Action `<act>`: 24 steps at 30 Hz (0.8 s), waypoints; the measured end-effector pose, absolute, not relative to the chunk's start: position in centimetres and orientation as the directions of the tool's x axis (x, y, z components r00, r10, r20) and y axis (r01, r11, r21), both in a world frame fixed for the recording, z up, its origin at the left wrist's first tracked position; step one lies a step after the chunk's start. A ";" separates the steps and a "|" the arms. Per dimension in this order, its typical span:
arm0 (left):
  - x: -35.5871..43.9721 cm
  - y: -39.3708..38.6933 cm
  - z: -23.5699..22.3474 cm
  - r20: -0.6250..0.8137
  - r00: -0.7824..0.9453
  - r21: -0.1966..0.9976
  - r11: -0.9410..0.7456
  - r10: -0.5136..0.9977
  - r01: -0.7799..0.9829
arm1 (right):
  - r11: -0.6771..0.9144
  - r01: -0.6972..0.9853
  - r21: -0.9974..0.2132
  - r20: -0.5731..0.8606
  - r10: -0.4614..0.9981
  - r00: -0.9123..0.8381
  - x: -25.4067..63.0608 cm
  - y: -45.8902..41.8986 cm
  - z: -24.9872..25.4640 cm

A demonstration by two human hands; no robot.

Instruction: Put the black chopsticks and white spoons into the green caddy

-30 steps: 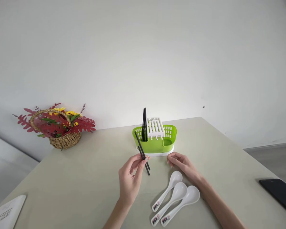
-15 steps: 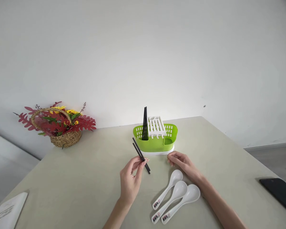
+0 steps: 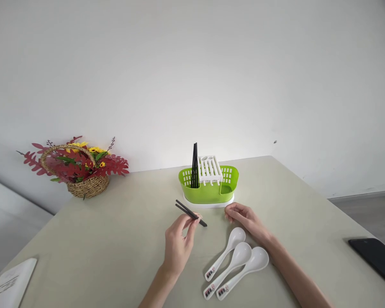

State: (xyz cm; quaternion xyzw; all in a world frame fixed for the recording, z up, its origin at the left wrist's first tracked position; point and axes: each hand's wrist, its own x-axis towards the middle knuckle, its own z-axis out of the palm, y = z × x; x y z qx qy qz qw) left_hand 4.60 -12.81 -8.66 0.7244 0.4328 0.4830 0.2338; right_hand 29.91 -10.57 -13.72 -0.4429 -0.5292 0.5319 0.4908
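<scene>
A pair of black chopsticks (image 3: 188,210) is pinched between the thumb and fingers of my left hand (image 3: 180,239). They slant down to the right, above the table in front of the green cutlery holder (image 3: 208,196). My right hand (image 3: 244,219) rests by the holder's white base (image 3: 208,205), its fingers curled together and nothing visible in them. More black chopsticks (image 3: 195,167) stand upright in the holder's left compartment. A white slotted rack (image 3: 209,169) with small hooks sits across its middle. Below my right hand lie three white spoons (image 3: 242,253), handles toward me.
At the back left stands a wicker basket (image 3: 88,187) of red and yellow artificial flowers. A white box-like object (image 3: 13,280) lies at the front left. On the right is a black phone (image 3: 375,259). The wall (image 3: 192,85) borders the table's far edge.
My left hand has turned the chopsticks to a flatter slant, their upper ends dropping away from the holder. My right hand and the spoons hold their places.
</scene>
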 end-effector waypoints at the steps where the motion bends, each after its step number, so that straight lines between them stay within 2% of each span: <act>1: 4.8 -12.7 -8.4 0.506 0.173 0.741 -0.529 0.845 0.413 | 0.041 -0.054 -0.998 0.048 0.991 -0.127 29.9 -10.6 -13.7; 4: 5.3 -12.4 -7.6 0.500 0.211 0.727 -0.540 0.840 0.424 | 0.037 -0.061 -0.997 0.045 0.990 -0.133 29.9 -10.5 -13.8; 10: 6.3 -11.7 -6.7 0.448 0.198 0.795 -0.490 0.872 0.358 | 0.035 -0.051 -0.998 0.041 0.990 -0.138 30.0 -10.6 -13.8; 19: 6.3 -11.1 -7.6 0.455 0.245 0.751 -0.517 0.856 0.410 | 0.042 -0.063 -0.997 0.051 0.988 -0.147 29.9 -10.6 -13.7; 24: 6.5 -10.8 -7.4 0.392 0.206 0.828 -0.441 0.897 0.346 | 0.039 -0.042 -0.998 0.045 0.988 -0.146 29.9 -10.6 -13.6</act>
